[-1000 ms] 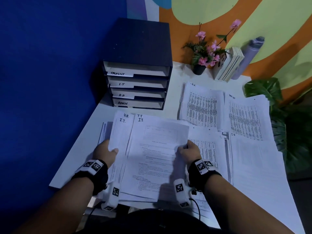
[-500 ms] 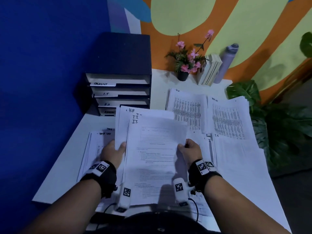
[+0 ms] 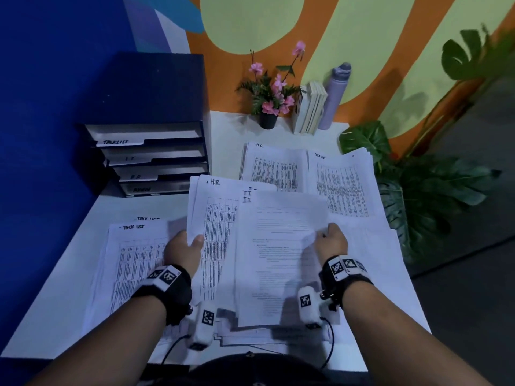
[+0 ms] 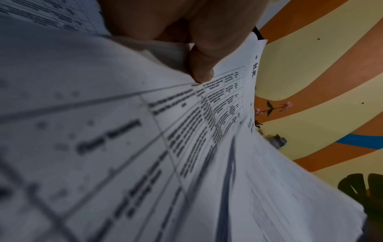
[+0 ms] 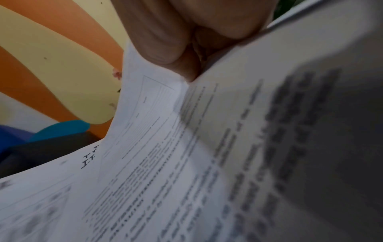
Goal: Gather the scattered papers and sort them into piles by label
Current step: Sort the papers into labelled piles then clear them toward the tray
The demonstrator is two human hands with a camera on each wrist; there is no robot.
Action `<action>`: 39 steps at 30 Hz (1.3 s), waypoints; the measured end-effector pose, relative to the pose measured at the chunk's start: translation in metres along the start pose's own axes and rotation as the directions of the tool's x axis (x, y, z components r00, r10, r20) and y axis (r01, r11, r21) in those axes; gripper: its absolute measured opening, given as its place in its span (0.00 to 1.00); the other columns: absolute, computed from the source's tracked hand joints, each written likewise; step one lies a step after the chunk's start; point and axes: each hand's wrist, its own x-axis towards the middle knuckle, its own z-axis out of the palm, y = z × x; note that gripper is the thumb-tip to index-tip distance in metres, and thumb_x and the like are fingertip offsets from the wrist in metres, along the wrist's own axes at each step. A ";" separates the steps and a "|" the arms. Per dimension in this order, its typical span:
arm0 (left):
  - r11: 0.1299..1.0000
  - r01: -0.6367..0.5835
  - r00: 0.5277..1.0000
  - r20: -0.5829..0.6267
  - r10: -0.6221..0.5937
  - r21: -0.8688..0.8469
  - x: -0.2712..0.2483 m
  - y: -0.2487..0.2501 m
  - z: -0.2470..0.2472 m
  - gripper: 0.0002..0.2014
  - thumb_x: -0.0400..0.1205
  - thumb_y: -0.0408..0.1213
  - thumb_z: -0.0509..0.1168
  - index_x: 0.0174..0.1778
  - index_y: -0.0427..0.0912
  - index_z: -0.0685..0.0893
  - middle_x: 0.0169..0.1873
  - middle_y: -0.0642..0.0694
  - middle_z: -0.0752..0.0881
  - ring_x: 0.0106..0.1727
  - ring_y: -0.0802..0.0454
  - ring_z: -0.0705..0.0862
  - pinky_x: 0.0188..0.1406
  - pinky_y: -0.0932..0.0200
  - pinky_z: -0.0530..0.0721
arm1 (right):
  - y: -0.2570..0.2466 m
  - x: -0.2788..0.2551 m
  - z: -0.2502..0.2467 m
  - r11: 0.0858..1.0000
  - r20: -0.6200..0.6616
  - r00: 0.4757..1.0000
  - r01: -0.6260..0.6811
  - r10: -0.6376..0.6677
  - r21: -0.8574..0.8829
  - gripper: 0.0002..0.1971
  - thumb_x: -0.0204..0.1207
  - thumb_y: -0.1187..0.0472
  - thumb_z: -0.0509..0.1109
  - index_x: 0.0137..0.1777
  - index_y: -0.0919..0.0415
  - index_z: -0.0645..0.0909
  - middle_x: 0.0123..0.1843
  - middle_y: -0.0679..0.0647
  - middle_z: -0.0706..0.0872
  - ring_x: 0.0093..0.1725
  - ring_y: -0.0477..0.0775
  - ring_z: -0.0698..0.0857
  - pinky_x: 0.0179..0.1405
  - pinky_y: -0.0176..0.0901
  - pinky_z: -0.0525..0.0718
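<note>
Lying flat at the left of the bench (image 3: pixel 69 302): a Task List pile (image 3: pixel 133 263). Just right of it, raised off the bench, the left hand (image 3: pixel 182 250), thumb pinched over the left edge of the H.R. sheets (image 3: pixel 214 218). Next, fanned beside them, the I.T. sheets (image 3: pixel 278 246), top page nipped at its right edge by the right hand (image 3: pixel 331 242), fingers curled. Light, limp, slippery against each other by the look; likely to sag and slide unless held mid-edge, several thick.
</note>
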 end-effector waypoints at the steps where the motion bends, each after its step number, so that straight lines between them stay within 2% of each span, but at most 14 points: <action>1: 1.000 0.024 1.000 0.006 -0.024 -0.002 0.000 0.001 0.002 0.18 0.85 0.46 0.61 0.65 0.38 0.80 0.63 0.42 0.84 0.64 0.40 0.82 0.65 0.46 0.79 | 0.008 0.006 -0.013 0.999 -0.010 0.999 -0.038 0.037 -0.035 0.10 0.81 0.71 0.58 0.57 0.68 0.78 0.50 0.66 0.83 0.52 0.63 0.82 0.46 0.41 0.72; 4: 0.999 0.045 0.999 0.021 -0.045 0.009 0.000 0.003 0.008 0.23 0.84 0.49 0.61 0.70 0.38 0.77 0.69 0.41 0.81 0.69 0.39 0.79 0.69 0.40 0.77 | 0.031 0.023 -0.053 0.987 -0.075 0.989 -0.132 0.126 -0.089 0.18 0.81 0.72 0.57 0.69 0.71 0.74 0.62 0.72 0.82 0.64 0.72 0.81 0.59 0.53 0.78; 8: 1.000 0.030 0.999 0.019 -0.031 0.005 -0.007 0.010 0.018 0.18 0.84 0.48 0.62 0.63 0.39 0.80 0.63 0.43 0.84 0.63 0.39 0.82 0.65 0.43 0.80 | 0.061 0.041 -0.097 0.962 -0.091 0.978 -0.200 0.186 -0.185 0.15 0.77 0.73 0.58 0.63 0.69 0.76 0.60 0.72 0.82 0.58 0.72 0.82 0.51 0.51 0.78; 10: 1.000 0.008 1.000 0.013 -0.007 -0.016 -0.010 0.014 0.024 0.14 0.85 0.45 0.62 0.60 0.38 0.81 0.59 0.42 0.85 0.59 0.41 0.83 0.62 0.47 0.80 | 0.068 0.045 -0.109 0.950 -0.143 0.969 -0.227 0.200 -0.215 0.14 0.75 0.72 0.59 0.60 0.68 0.77 0.59 0.71 0.82 0.57 0.71 0.82 0.54 0.54 0.80; 13: 0.999 -0.021 1.000 0.008 0.021 -0.032 -0.015 0.017 0.030 0.12 0.84 0.44 0.64 0.56 0.39 0.82 0.56 0.42 0.86 0.55 0.41 0.83 0.59 0.49 0.81 | 0.067 0.046 -0.106 0.902 -0.216 0.970 -0.191 0.113 -0.388 0.26 0.73 0.68 0.66 0.72 0.58 0.72 0.72 0.66 0.72 0.70 0.69 0.71 0.68 0.64 0.72; 15: 1.000 -0.012 1.000 0.012 0.012 -0.025 -0.018 0.018 0.034 0.15 0.83 0.47 0.65 0.57 0.39 0.82 0.57 0.42 0.86 0.57 0.40 0.84 0.61 0.45 0.82 | 0.056 0.044 -0.092 0.930 -0.139 0.990 -0.049 -0.002 -0.364 0.26 0.76 0.63 0.69 0.74 0.54 0.72 0.75 0.62 0.71 0.73 0.67 0.70 0.70 0.64 0.72; 17: 0.999 -0.008 1.000 0.009 0.009 -0.049 -0.021 0.019 0.039 0.16 0.82 0.47 0.66 0.58 0.39 0.83 0.56 0.42 0.87 0.57 0.40 0.84 0.61 0.45 0.82 | 0.043 0.038 -0.069 0.994 0.074 0.994 0.081 -0.076 -0.076 0.18 0.80 0.59 0.68 0.70 0.57 0.78 0.69 0.59 0.80 0.68 0.62 0.78 0.69 0.56 0.76; 19: 0.996 -0.023 1.000 -0.001 0.023 -0.091 -0.026 0.023 0.042 0.12 0.82 0.44 0.68 0.56 0.41 0.84 0.52 0.45 0.88 0.54 0.43 0.85 0.58 0.51 0.82 | 0.030 0.021 -0.046 0.987 0.327 0.943 0.001 -0.053 0.158 0.13 0.82 0.54 0.68 0.64 0.55 0.81 0.61 0.52 0.85 0.61 0.55 0.83 0.66 0.51 0.79; 21: 0.991 -0.033 0.999 -0.009 0.032 -0.131 -0.031 0.028 0.043 0.11 0.82 0.44 0.68 0.54 0.41 0.85 0.47 0.46 0.87 0.50 0.44 0.85 0.53 0.54 0.81 | 0.025 0.008 -0.024 0.963 0.459 0.888 -0.113 -0.013 0.246 0.08 0.80 0.51 0.70 0.54 0.53 0.81 0.50 0.50 0.86 0.49 0.53 0.84 0.58 0.53 0.84; 24: 0.994 -0.036 0.999 -0.002 0.036 -0.099 -0.032 0.030 0.040 0.15 0.86 0.47 0.61 0.53 0.38 0.83 0.41 0.45 0.83 0.44 0.44 0.81 0.46 0.56 0.77 | 0.027 0.006 -0.006 0.964 0.390 0.921 -0.110 0.006 0.244 0.13 0.79 0.59 0.69 0.35 0.55 0.70 0.33 0.54 0.74 0.36 0.54 0.75 0.41 0.48 0.78; 28: 0.997 -0.003 1.000 -0.019 0.001 -0.080 -0.027 0.020 0.033 0.17 0.88 0.45 0.56 0.58 0.36 0.82 0.49 0.41 0.84 0.53 0.40 0.83 0.54 0.52 0.78 | 0.034 0.014 -0.018 0.972 0.280 0.959 -0.107 0.045 0.209 0.14 0.80 0.67 0.64 0.33 0.56 0.67 0.27 0.55 0.73 0.28 0.53 0.73 0.31 0.44 0.75; 32: 0.999 0.003 0.999 -0.049 -0.005 -0.041 -0.026 0.010 0.029 0.14 0.88 0.45 0.55 0.50 0.39 0.80 0.47 0.41 0.84 0.48 0.43 0.81 0.52 0.51 0.78 | 0.045 0.018 -0.031 0.971 0.273 0.960 -0.124 0.065 0.202 0.18 0.79 0.69 0.64 0.30 0.56 0.65 0.27 0.53 0.70 0.29 0.52 0.69 0.33 0.44 0.70; 36: 0.995 0.045 0.997 0.066 -0.039 -0.089 -0.033 0.006 0.034 0.15 0.88 0.48 0.52 0.47 0.44 0.79 0.46 0.44 0.81 0.53 0.46 0.78 0.57 0.50 0.76 | 0.036 -0.001 -0.019 0.950 0.341 0.939 -0.133 0.031 0.281 0.17 0.77 0.65 0.67 0.31 0.53 0.65 0.27 0.51 0.67 0.30 0.51 0.66 0.33 0.44 0.66; 39: 0.978 0.116 0.988 0.126 -0.094 -0.174 -0.042 0.009 0.036 0.28 0.86 0.61 0.48 0.71 0.46 0.77 0.64 0.47 0.80 0.71 0.42 0.76 0.71 0.46 0.72 | 0.015 -0.027 -0.006 0.971 0.360 0.933 -0.064 -0.024 0.230 0.08 0.78 0.63 0.63 0.39 0.56 0.68 0.33 0.52 0.72 0.30 0.51 0.70 0.32 0.40 0.70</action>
